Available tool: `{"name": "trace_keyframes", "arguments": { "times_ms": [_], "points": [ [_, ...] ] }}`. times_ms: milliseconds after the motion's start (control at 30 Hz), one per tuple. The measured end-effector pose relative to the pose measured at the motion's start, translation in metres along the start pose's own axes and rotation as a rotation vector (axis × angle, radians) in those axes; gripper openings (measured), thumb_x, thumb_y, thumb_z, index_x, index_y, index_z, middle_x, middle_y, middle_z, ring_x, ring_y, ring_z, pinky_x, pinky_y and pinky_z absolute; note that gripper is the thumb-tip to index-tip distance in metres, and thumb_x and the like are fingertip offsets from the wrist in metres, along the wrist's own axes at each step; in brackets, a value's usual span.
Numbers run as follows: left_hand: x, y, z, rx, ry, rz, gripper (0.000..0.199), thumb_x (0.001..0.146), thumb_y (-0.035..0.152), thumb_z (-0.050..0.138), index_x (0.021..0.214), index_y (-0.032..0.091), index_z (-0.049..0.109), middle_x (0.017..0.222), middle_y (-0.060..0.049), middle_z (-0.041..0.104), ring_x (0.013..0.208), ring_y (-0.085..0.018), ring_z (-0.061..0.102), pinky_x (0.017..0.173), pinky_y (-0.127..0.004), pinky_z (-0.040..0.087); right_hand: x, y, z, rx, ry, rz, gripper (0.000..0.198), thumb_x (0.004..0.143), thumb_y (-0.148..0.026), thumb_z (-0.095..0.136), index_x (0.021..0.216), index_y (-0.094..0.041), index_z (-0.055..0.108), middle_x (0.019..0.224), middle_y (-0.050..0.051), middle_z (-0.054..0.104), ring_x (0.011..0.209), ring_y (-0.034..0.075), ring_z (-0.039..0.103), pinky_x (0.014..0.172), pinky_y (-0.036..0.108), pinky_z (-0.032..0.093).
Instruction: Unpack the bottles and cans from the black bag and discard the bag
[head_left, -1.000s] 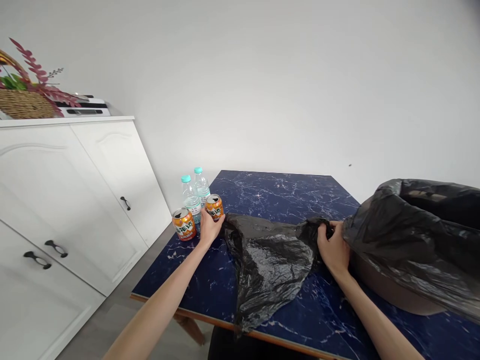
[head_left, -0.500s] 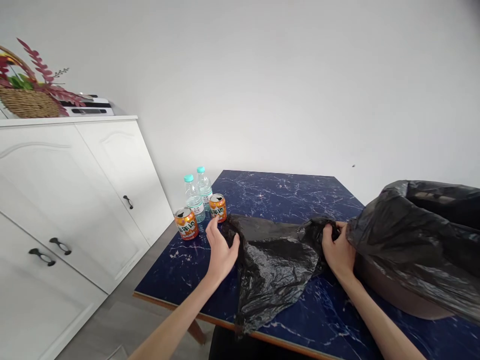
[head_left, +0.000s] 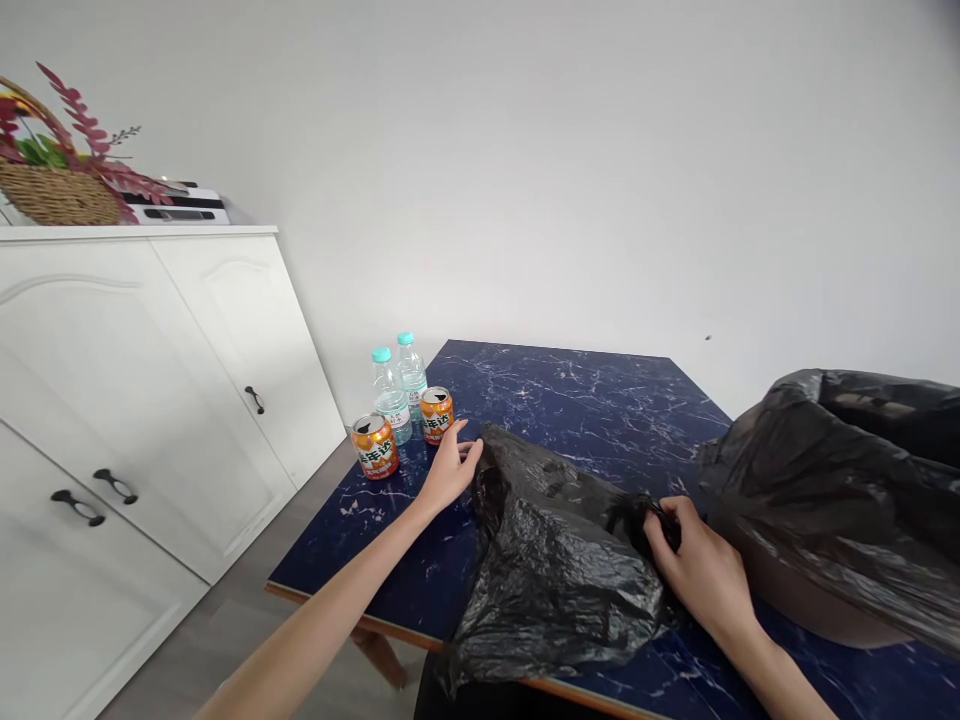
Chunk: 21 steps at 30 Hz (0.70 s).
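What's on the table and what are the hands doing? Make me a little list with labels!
left hand: left hand, fingers spread, touching the edge of the loose black bag
right hand: right hand, closed on a bunched part of the same bag
cans: two orange cans, upright, tops opened
bottles: two water bottles with teal caps, behind the cans
table: blue marbled table
right side: bin lined with a black bag
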<state>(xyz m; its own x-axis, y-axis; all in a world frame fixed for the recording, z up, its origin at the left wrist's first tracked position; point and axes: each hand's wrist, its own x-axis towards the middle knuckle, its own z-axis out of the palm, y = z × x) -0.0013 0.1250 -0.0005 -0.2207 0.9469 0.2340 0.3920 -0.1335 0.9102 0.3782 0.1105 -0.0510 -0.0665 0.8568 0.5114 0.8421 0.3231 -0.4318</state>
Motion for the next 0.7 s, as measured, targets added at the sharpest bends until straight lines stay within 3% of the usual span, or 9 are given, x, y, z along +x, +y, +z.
{"name": "trace_keyframes", "arguments": {
  "times_ms": [200, 367, 567, 700],
  "points": [
    [0.0, -0.011, -0.005, -0.018, 0.041, -0.076, 0.067, 0.099, 0.053, 0.066, 0.153, 0.019, 0.047, 0.118, -0.017, 0.076, 0.111, -0.031, 0.075, 0.094, -0.043, 0.058, 0.002, -0.003, -0.001, 0.028, -0.031, -0.012, 0.035, 0.101, -0.061, 0.043, 0.103, -0.028, 0.053, 0.079, 0.004, 0.072, 0.062, 0.031, 0.072, 0.053, 0.033, 0.041],
    [-0.002, -0.005, -0.005, 0.009, 0.05, -0.065, 0.056, 0.097, 0.049, 0.067, 0.143, 0.02, 0.053, 0.113, -0.015, 0.076, 0.11, -0.031, 0.074, 0.094, -0.044, 0.057, 0.003, -0.003, -0.003, 0.131, -0.11, 0.009, 0.036, 0.1, -0.063, 0.046, 0.102, -0.029, 0.053, 0.072, 0.002, 0.068, 0.054, 0.028, 0.067, 0.047, 0.031, 0.039],
    [-0.046, 0.026, -0.002, 0.086, 0.108, 0.091, 0.043, 0.095, 0.043, 0.07, 0.132, 0.024, 0.059, 0.144, -0.014, 0.06, 0.141, -0.032, 0.055, 0.123, -0.048, 0.036, 0.001, -0.008, -0.008, 0.296, -0.148, 0.08, 0.035, 0.099, -0.063, 0.052, 0.102, -0.029, 0.057, 0.094, 0.007, 0.076, 0.09, 0.032, 0.077, 0.068, 0.036, 0.054],
    [-0.099, 0.053, -0.015, 0.095, 0.067, 0.018, 0.035, 0.103, 0.05, 0.061, 0.129, 0.027, 0.059, 0.115, -0.009, 0.07, 0.12, -0.031, 0.064, 0.116, -0.046, 0.038, -0.012, -0.022, -0.022, 0.407, -0.031, 0.228, 0.044, 0.095, -0.067, 0.059, 0.112, -0.027, 0.06, 0.113, 0.012, 0.076, 0.115, 0.035, 0.072, 0.08, 0.038, 0.058]
  ]
}}
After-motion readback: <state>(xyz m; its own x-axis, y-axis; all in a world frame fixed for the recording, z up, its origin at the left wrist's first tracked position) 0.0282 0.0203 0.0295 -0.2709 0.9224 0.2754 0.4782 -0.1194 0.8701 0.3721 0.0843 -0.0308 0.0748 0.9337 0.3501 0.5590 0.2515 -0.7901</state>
